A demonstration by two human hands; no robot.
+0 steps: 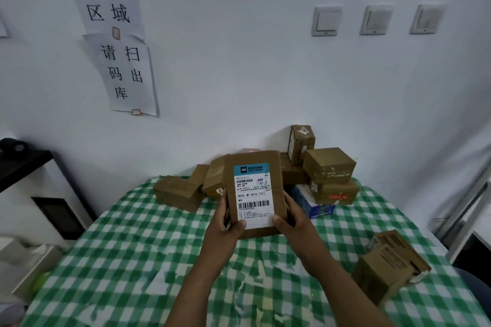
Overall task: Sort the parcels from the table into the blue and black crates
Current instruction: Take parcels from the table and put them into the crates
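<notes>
above the checked counter (127, 247), both hands grip one upright labelled parcel (253, 167): left hand (225, 223), right hand (291, 221), thumbs in front.

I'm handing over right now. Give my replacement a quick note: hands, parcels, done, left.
Left hand and right hand both grip one labelled parcel, held upright above the table, label facing the camera.
Pile of parcels at the table's far side by the wall; one box near its right edge.
Crates not in view, so done count unknown.
Left: crate this parcel, then the rest.
</notes>
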